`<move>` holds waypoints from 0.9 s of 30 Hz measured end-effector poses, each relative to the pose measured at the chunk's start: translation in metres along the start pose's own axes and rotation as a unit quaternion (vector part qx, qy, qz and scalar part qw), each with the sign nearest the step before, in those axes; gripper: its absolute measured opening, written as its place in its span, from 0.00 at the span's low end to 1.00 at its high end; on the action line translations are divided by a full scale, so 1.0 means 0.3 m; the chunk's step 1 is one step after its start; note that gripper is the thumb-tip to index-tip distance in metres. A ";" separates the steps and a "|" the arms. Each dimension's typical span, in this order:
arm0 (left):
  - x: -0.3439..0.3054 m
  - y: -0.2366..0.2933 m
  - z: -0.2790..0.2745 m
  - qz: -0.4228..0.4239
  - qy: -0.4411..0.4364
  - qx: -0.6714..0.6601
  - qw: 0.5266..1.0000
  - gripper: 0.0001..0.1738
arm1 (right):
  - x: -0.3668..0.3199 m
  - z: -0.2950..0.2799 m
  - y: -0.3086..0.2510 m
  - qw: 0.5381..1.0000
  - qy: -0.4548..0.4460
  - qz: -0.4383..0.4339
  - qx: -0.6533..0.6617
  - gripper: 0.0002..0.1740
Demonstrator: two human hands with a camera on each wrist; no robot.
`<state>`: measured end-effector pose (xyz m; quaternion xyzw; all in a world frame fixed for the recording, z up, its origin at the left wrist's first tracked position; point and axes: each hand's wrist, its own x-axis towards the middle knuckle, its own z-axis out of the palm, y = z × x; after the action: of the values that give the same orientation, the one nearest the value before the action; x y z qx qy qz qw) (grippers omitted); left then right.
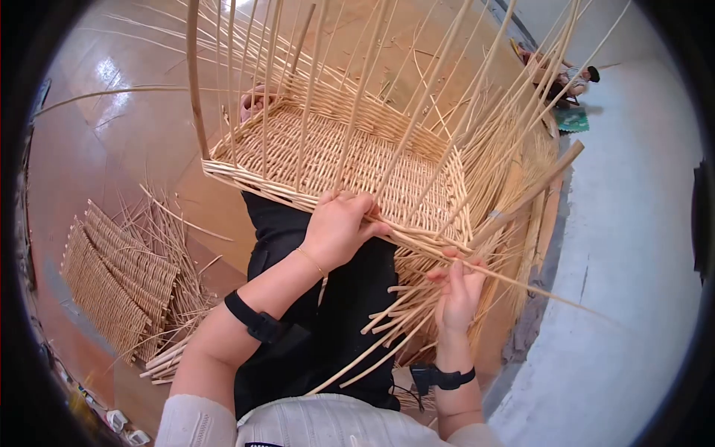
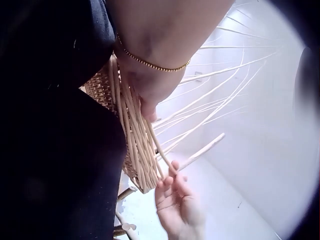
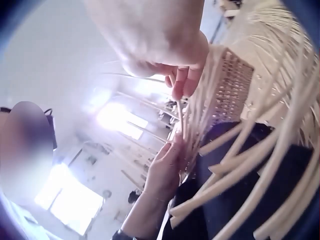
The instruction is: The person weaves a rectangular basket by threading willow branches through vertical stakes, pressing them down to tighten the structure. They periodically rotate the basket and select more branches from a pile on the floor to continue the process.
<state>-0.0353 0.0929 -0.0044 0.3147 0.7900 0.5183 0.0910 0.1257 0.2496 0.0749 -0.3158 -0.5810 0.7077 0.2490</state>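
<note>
A rectangular wicker basket with tall upright stakes lies across the person's lap in the head view. The left hand grips its near rim, thumb and fingers pressed on the woven strands. Further right, near the basket's corner, the right hand pinches a long thin willow rod that runs out past it to the right. In the left wrist view that rod stretches from under the left hand to the right hand's fingertips. The right wrist view shows the right hand above the rod, the left hand beyond.
Woven panels and loose twigs lie on the floor at the left. Many long rods are heaped at the right, with cut rod ends beside the right forearm. Another person sits in the upper right, by a pale floor strip.
</note>
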 end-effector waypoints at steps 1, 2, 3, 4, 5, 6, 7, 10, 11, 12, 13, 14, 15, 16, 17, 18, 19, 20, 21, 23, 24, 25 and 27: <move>0.001 0.001 0.000 -0.014 0.004 -0.003 1.000 0.18 | 0.009 0.024 -0.033 0.992 -0.039 -0.057 -0.105 0.10; -0.004 0.005 0.008 -0.030 0.006 -0.008 1.000 0.17 | 0.013 0.051 -0.072 0.968 -0.076 -0.110 -0.210 0.09; -0.005 0.008 0.015 -0.024 0.035 -0.003 0.999 0.17 | 0.023 0.103 -0.124 0.950 -0.084 -0.111 -0.281 0.06; -0.004 0.011 0.026 -0.025 0.036 -0.010 0.999 0.17 | 0.043 0.154 -0.180 0.921 -0.112 -0.100 -0.360 0.09; 0.000 0.011 0.039 -0.027 0.061 -0.005 0.998 0.17 | 0.073 0.209 -0.228 0.884 -0.140 -0.089 -0.436 0.12; 0.001 0.011 0.046 -0.028 0.086 0.002 0.996 0.17 | 0.107 0.272 -0.265 0.788 -0.185 -0.216 -0.546 0.18; 0.004 0.019 0.053 -0.024 0.115 0.000 0.993 0.17 | 0.151 0.331 -0.284 0.662 -0.223 -0.336 -0.632 0.25; 0.008 0.012 0.072 -0.047 0.151 0.010 0.987 0.17 | 0.305 0.461 -0.187 0.591 -0.157 -0.472 -0.635 0.37; 0.009 0.011 0.057 -0.044 0.157 0.014 0.987 0.17 | 0.343 0.472 -0.139 0.606 -0.130 -0.457 -0.637 0.39; 0.005 0.009 0.036 -0.067 0.121 0.003 0.990 0.16 | 0.352 0.490 -0.121 0.621 -0.105 -0.442 -0.638 0.41; -0.001 0.004 0.016 -0.092 0.085 -0.007 0.992 0.16 | 0.353 0.490 -0.113 0.623 -0.108 -0.449 -0.632 0.41; -0.005 -0.003 -0.001 -0.095 0.090 -0.001 0.991 0.16 | 0.349 0.481 -0.100 0.708 -0.119 -0.437 -0.543 0.40; -0.012 -0.010 -0.017 -0.141 0.054 -0.063 0.987 0.19 | 0.338 0.473 -0.088 0.783 -0.129 -0.413 -0.447 0.40; -0.017 -0.020 -0.026 -0.186 0.017 -0.127 0.974 0.21 | 0.312 0.490 -0.105 0.787 -0.132 -0.408 -0.442 0.40; -0.018 -0.032 -0.030 -0.186 0.018 -0.120 0.975 0.21 | 0.286 0.503 -0.136 0.886 -0.114 -0.302 -0.332 0.39; -0.023 -0.045 -0.025 -0.188 0.015 -0.119 0.975 0.21 | 0.272 0.509 -0.156 0.955 -0.090 -0.189 -0.212 0.39; -0.017 -0.061 -0.023 -0.191 0.007 -0.158 0.969 0.20 | 0.266 0.495 -0.137 0.929 -0.109 -0.296 -0.193 0.34; -0.013 -0.077 -0.019 -0.195 -0.002 -0.196 0.961 0.19 | 0.237 0.475 -0.143 0.930 -0.111 -0.294 -0.193 0.34; -0.010 -0.079 -0.029 -0.210 -0.016 -0.189 0.959 0.17 | 0.185 0.442 -0.152 0.929 -0.136 -0.296 -0.174 0.29; -0.003 -0.091 -0.021 -0.226 -0.032 -0.167 0.959 0.17 | 0.144 0.298 -0.098 0.917 -0.182 -0.323 -0.145 0.21; 0.007 -0.066 -0.037 -0.229 -0.040 -0.131 0.964 0.15 | 0.156 0.178 -0.026 0.906 -0.197 -0.351 -0.133 0.19; 0.014 -0.059 -0.044 -0.227 -0.042 -0.107 0.967 0.17 | 0.123 0.104 0.043 0.907 -0.203 -0.342 -0.135 0.19; 0.012 -0.047 -0.038 -0.221 -0.036 -0.093 0.970 0.17 | 0.043 0.050 0.139 0.929 -0.073 -0.362 -0.020 0.21</move>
<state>-0.0493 0.0825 -0.0111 0.1411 0.7844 0.5450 0.2605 0.1065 0.2405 0.0340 -0.0359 -0.6862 0.5791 0.4387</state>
